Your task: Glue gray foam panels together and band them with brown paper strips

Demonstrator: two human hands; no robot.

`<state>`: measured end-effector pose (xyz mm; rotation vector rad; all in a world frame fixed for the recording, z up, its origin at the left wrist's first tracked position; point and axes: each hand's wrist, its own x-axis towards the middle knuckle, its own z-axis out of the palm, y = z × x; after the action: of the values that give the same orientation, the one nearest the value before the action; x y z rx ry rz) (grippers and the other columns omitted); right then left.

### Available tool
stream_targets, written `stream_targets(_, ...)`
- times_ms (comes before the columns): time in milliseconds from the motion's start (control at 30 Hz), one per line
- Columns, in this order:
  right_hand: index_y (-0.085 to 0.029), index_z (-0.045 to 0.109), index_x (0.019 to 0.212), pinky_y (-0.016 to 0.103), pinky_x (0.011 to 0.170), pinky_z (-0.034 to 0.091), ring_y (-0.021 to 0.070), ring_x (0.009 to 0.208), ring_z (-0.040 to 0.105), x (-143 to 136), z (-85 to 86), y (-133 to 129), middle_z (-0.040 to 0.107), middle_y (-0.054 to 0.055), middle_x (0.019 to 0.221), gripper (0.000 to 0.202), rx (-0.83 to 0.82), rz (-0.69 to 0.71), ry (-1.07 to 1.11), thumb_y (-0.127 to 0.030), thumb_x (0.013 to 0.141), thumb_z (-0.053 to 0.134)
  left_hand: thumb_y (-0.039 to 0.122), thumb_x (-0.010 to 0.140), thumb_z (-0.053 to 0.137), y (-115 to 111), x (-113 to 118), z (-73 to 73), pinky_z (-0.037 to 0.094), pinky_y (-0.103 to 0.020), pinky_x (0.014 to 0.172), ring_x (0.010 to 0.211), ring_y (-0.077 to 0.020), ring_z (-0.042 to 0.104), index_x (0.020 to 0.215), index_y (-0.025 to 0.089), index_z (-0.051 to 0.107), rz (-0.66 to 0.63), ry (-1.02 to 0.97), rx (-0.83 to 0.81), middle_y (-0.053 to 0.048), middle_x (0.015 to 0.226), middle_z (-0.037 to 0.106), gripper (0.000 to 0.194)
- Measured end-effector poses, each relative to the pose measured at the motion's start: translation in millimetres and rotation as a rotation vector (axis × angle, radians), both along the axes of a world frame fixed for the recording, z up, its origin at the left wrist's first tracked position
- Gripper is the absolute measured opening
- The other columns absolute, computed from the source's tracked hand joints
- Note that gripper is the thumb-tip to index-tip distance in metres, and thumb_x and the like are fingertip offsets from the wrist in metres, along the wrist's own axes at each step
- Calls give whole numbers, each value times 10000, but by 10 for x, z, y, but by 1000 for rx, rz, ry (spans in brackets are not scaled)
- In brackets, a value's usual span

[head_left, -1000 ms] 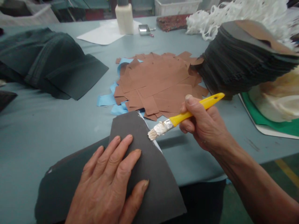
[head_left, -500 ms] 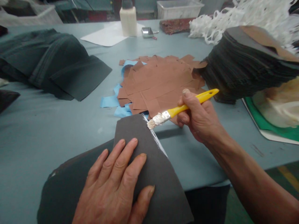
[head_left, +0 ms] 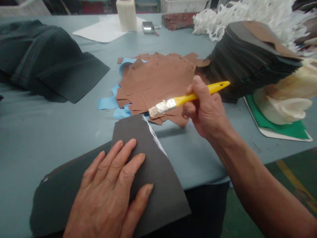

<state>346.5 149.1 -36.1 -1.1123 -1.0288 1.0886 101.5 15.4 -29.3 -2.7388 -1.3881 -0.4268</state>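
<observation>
My left hand (head_left: 111, 185) lies flat, fingers spread, on a dark grey sheet (head_left: 158, 185) near the table's front edge. White streaks of a glue-like paste (head_left: 156, 138) run along the upper right edge of that sheet. Under it, to the left, is a dark green-black piece (head_left: 61, 191). My right hand (head_left: 204, 107) grips a paintbrush (head_left: 190, 98) by its yellow handle. Its bristles and metal band are caked with white, and the tip is just above the sheet's top corner, apart from it. Behind the brush spreads a pile of brown strips (head_left: 158, 79).
Dark folded sheets (head_left: 56, 62) lie at the left. A tall stack of dark pieces (head_left: 245, 62) stands right, beside a pale crusted container (head_left: 282, 99) on a green sheet (head_left: 294, 130). White stringy scraps (head_left: 237, 19), a cream bottle (head_left: 126, 15) and white paper (head_left: 104, 29) are at the back.
The brush has lifted off the sheet's edge, where its bristles were touching, and moved toward the top corner. My left hand still rests on the sheet. The whole view has shifted slightly.
</observation>
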Motion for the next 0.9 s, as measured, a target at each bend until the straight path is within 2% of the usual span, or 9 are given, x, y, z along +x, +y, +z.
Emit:
stream_targets(200,-255,578,731,226,404,358,74,367,325,254,85,-643,322,-118,441,499,-116,-18,56,-671,817,839,326,1056,501,-23,12,7,217,-451,1295,1557,-333,396,1440,147,533,21,-37,-49,-172,1625,499,425)
stream_targets(300,-252,590,724,219,404,358,78,366,328,338,67,-918,344,-111,416,509,-166,-30,68,-680,796,854,334,1071,477,-30,24,22,275,-475,1267,1539,-343,433,1422,156,538,38,-38,-50,-174,1614,516,399)
stream_targets(367,-250,596,729,220,406,348,84,373,350,354,51,-1007,346,-107,417,513,-179,-28,56,-690,797,851,342,1079,461,-26,33,37,324,-500,1239,1518,-351,465,1412,162,537,43,-37,-44,-181,1599,533,387)
stream_targets(567,-233,593,746,230,403,317,64,377,385,254,-10,-944,473,-79,518,549,-134,-37,49,-727,799,826,363,1086,447,-17,63,77,417,-578,1182,1484,-377,515,1403,181,526,60,-5,-46,-192,1582,558,374)
stream_targets(900,-222,620,751,218,412,333,73,379,392,208,-93,-890,377,-105,439,558,-162,-25,61,-740,788,825,375,1088,447,-22,64,70,423,-604,1187,1500,-385,503,1399,190,530,73,-12,-64,-190,1586,555,371)
